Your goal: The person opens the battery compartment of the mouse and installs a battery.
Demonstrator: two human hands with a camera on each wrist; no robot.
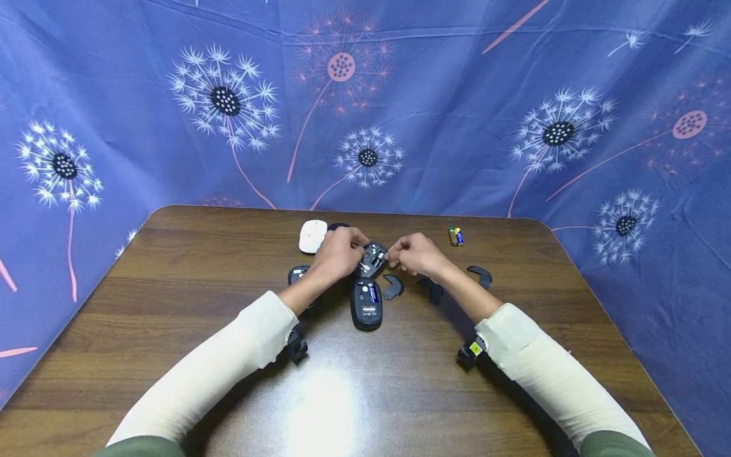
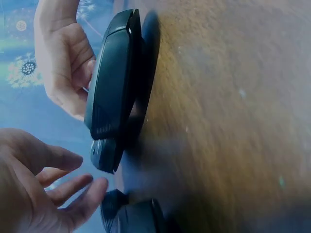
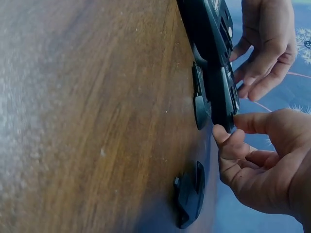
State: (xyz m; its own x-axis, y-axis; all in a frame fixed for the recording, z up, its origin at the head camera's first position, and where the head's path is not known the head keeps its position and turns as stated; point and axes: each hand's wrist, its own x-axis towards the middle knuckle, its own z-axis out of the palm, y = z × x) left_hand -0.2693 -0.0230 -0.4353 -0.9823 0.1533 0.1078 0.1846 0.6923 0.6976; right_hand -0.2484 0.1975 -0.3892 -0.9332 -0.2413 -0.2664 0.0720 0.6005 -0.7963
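A black computer mouse (image 1: 374, 257) lies underside up, its battery bay uncovered and a light-coloured battery visible in it. My right hand (image 1: 421, 255) pinches the end of this mouse between thumb and fingers, as the right wrist view shows. On the other side is my left hand (image 1: 339, 252), its loosely bent fingers close beside the mouse; the left wrist view leaves a gap between them. Nearer to me lies a second black mouse (image 1: 367, 304), also upside down, with a blue battery (image 1: 373, 293) in its bay. A curved black battery cover (image 1: 393, 287) rests beside the two mice.
At the back left sit a white mouse (image 1: 313, 236) and a partly hidden dark one (image 1: 337, 226). Another black mouse (image 1: 298, 273) lies by my left forearm. More black covers (image 3: 190, 196) are near my right forearm. Two batteries (image 1: 455, 237) lie at the back right.
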